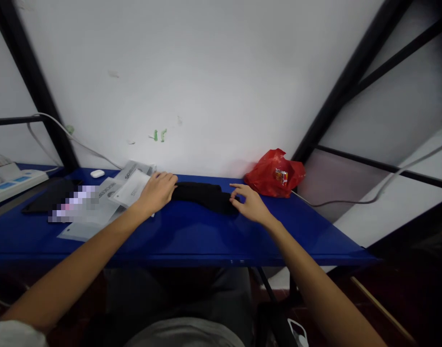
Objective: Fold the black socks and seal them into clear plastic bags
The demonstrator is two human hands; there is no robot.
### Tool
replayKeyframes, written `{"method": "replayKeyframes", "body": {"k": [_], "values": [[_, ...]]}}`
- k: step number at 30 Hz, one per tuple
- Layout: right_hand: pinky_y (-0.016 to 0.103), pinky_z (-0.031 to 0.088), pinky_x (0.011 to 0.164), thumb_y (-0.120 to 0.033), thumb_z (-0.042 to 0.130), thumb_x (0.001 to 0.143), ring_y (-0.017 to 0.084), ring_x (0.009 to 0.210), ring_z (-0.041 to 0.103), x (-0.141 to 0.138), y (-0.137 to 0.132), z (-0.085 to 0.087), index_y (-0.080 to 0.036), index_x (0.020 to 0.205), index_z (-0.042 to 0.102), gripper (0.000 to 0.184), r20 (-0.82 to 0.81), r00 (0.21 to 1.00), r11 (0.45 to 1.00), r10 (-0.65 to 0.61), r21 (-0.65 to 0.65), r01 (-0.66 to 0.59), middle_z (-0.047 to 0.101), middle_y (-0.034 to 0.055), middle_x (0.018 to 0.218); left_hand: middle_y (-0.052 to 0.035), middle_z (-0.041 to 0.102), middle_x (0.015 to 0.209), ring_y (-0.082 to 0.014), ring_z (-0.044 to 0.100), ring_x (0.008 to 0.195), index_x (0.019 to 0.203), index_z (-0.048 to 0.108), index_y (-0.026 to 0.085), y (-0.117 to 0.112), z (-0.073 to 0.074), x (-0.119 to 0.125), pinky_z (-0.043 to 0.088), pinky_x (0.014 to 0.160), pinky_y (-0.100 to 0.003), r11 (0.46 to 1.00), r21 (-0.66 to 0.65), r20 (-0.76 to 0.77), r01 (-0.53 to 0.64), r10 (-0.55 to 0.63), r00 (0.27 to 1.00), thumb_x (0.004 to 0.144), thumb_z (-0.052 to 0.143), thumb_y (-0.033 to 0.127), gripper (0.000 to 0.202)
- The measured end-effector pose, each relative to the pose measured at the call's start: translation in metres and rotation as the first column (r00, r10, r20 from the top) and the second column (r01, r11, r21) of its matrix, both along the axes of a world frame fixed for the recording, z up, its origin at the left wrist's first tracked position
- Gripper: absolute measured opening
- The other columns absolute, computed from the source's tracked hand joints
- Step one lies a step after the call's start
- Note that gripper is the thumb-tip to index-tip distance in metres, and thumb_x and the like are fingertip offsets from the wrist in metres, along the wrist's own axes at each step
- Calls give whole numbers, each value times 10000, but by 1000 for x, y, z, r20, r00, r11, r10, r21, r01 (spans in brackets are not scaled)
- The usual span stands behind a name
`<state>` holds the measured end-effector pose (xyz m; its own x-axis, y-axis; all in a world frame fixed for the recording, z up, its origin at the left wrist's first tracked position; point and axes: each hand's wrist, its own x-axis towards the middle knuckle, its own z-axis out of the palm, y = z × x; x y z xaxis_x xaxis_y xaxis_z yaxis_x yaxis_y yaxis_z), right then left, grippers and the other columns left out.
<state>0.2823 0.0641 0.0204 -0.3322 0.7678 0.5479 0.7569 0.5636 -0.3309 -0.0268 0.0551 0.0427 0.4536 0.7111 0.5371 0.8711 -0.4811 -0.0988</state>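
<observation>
A folded black cloth (pixel 202 195) lies on the blue table (pixel 192 236) close to the white wall. My left hand (pixel 156 192) rests on the cloth's left end, fingers curled down over its edge. My right hand (pixel 250 202) touches the cloth's right end, with its fingers bent and pinching at the fabric. Both forearms reach in from the bottom of the view.
A red plastic bag (pixel 275 174) sits at the back right. Grey plastic packets (pixel 112 193) and a flat black item (pixel 49 195) lie to the left, with a small white object (pixel 97 173) and a power strip (pixel 11 183) further left. Black frame bars (pixel 336 91) slant at both sides.
</observation>
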Motion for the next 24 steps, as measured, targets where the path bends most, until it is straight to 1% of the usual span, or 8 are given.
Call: {"method": "replayKeyframes", "body": {"k": [4, 7, 11, 14, 17, 19, 22, 24], "values": [[465, 401, 980, -284, 542, 816, 245, 1161, 523, -1, -41, 14, -208, 634, 590, 203, 34, 993, 991, 109, -86, -106, 608, 67, 1207, -21, 609, 782, -174, 555, 746, 744, 565, 196, -44, 6, -8, 413, 716, -308, 967, -208, 188, 148, -110, 976, 895, 429, 433, 312], [436, 432, 941, -340, 513, 857, 235, 1083, 571, -14, -52, 12, -212, 663, 609, 251, 10, 998, 996, 60, -67, -60, 651, 76, 1121, -17, 630, 850, -171, 570, 765, 851, 592, 208, -56, -5, -8, 422, 690, -295, 928, -339, 265, 158, -66, 962, 904, 390, 446, 316], [418, 459, 901, -344, 524, 863, 230, 993, 603, -33, -45, -4, -212, 897, 647, 184, 63, 998, 998, 5, -59, -2, 678, 77, 1038, -82, 616, 1032, -225, 575, 934, 1103, 557, 173, -47, -32, 1, 431, 771, -331, 924, -378, 91, 62, -29, 995, 897, 417, 399, 336], [436, 433, 951, -400, 528, 863, 254, 1100, 556, -42, -36, -12, -202, 1172, 570, 369, 123, 992, 997, -9, -79, 19, 627, 100, 1177, -105, 605, 1054, -251, 558, 965, 1142, 548, 150, -41, -46, 8, 435, 803, -362, 913, -407, -28, 23, -37, 999, 894, 423, 393, 368], [459, 396, 989, -459, 519, 859, 273, 1172, 507, -50, -29, -9, -196, 1302, 478, 517, 150, 988, 993, -21, -107, 38, 567, 122, 1272, -103, 598, 1054, -250, 540, 975, 1131, 560, 157, -39, -50, 11, 436, 823, -370, 914, -406, -59, 29, -58, 997, 898, 415, 385, 357], [444, 409, 962, -425, 543, 850, 269, 1125, 535, -55, -26, -3, -194, 1254, 526, 466, 183, 983, 990, -14, -136, 39, 600, 117, 1220, -100, 592, 1054, -244, 536, 967, 1121, 568, 163, -40, -51, 11, 437, 823, -366, 916, -401, -59, 28, -56, 997, 902, 406, 386, 352], [359, 451, 841, -235, 599, 796, 219, 932, 597, -57, -30, 7, -195, 994, 656, 211, 246, 969, 981, 21, -190, 27, 676, 73, 992, -100, 585, 1042, -246, 529, 957, 1103, 577, 153, -40, -54, 8, 436, 820, -369, 917, -397, -54, 22, -48, 997, 907, 400, 394, 358], [309, 445, 770, -120, 592, 739, 186, 840, 592, -51, -37, 10, -193, 871, 663, 167, 257, 966, 979, 28, -204, 26, 672, 48, 877, -104, 582, 1041, -254, 526, 959, 1103, 578, 139, -39, -56, 6, 439, 814, -375, 917, -399, -51, 7, -30, 998, 906, 401, 400, 371]]}}
